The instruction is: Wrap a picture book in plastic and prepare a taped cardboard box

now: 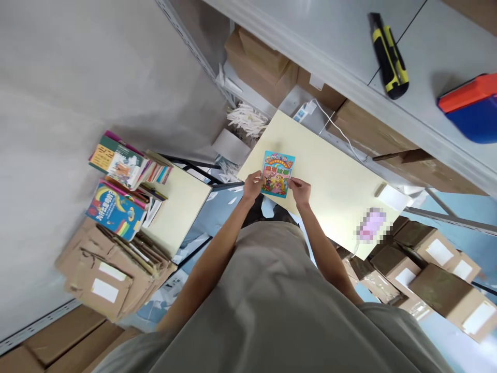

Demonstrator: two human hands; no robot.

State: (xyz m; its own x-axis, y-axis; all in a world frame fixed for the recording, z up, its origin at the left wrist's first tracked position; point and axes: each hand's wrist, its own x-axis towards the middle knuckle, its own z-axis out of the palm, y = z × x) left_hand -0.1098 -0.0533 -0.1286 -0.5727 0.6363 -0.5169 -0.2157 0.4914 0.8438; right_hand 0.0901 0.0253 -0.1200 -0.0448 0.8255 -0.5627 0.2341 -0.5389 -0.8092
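A colourful children's book with a turquoise border and cartoon figures on its cover is face up above the near edge of the pale table. My left hand is closed at the book's left edge, fingers curled. On the opposite side, my right hand pinches the lower right edge between thumb and fingers. Whether the book rests on the tabletop or is lifted slightly off it, I cannot tell.
The pale table carries a blurred-out pink item at right. Stacked books and flattened cardboard are at left. A utility knife lies on the shelf above. Cardboard boxes stand lower right; a white cable runs behind.
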